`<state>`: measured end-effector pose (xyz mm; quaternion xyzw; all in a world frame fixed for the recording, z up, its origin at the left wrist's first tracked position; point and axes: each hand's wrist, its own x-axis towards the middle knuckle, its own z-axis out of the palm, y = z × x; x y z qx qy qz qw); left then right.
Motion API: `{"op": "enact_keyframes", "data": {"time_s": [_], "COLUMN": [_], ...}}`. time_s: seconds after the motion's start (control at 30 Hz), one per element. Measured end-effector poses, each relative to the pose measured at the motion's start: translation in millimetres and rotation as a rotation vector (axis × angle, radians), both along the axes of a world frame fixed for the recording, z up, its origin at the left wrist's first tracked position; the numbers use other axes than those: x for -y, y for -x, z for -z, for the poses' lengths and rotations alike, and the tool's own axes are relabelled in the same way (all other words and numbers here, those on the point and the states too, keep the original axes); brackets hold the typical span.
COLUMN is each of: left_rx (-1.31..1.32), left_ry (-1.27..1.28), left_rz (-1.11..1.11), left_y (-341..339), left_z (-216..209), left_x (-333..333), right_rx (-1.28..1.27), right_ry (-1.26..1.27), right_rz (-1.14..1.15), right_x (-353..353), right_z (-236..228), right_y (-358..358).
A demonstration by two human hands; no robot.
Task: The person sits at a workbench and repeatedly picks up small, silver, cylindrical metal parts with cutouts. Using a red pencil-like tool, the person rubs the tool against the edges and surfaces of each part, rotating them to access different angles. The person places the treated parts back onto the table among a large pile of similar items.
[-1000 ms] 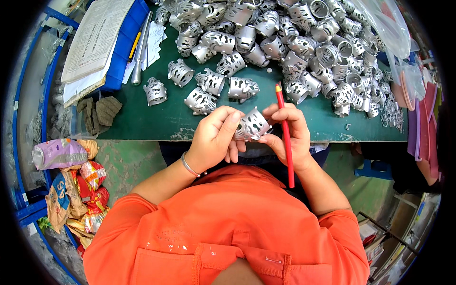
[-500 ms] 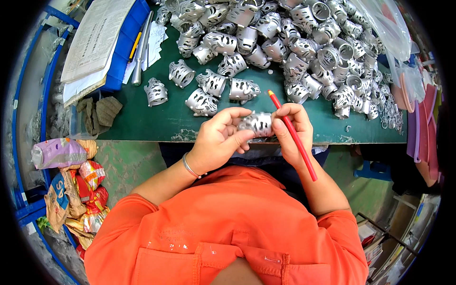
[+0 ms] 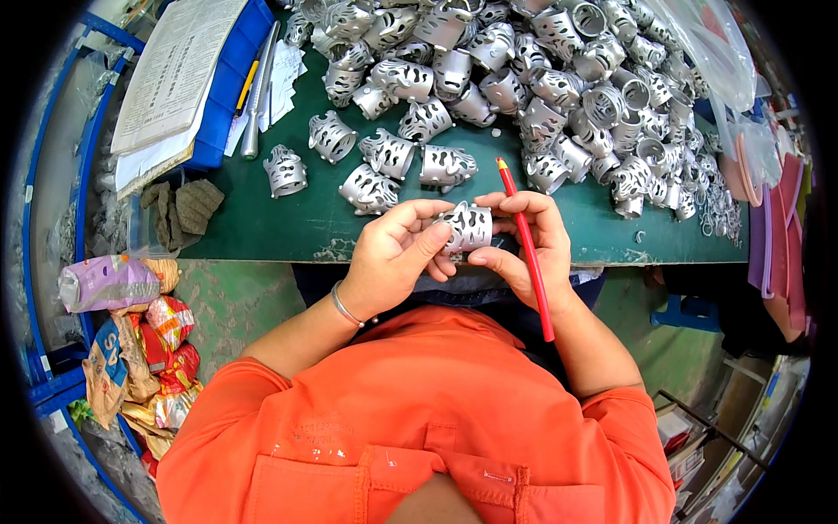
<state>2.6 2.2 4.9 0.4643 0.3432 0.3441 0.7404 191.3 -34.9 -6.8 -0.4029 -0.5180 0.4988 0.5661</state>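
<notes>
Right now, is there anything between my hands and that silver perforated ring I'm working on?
No. Both hands already hold the silver perforated ring: the left hand closes on its left side, and the right hand on its right, with a red pencil tucked in that same grip. Nothing sits between.

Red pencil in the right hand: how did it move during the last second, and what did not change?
The red pencil tilted sideways, then swung back nearly upright in the right hand. Both hands, the left hand too, kept holding the perforated metal ring. The pile of rings stayed put.
</notes>
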Motion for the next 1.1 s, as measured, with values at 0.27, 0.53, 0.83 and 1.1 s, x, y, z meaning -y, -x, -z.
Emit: {"op": "enact_keyframes", "data": {"time_s": [0.27,0.53,0.83,1.1], "left_rx": [0.120,0.524,1.296,0.942], "left_ry": [-0.069,0.242,0.756,0.500], "left_rz": [-0.200,0.416,1.036,0.888], "left_y": [-3,1,-44,-28], "left_z": [4,-75,-140,-176], "left_x": [9,15,69,77], "right_rx": [-0.267,-0.254,-0.212,-0.167], "right_ry": [-0.123,-0.176,-0.231,-0.226], "right_rz": [0.036,0.042,0.063,0.063], "right_x": [2,0,2,3], "right_z": [10,11,16,17], "right_y": [-2,-2,-2,-1]}}
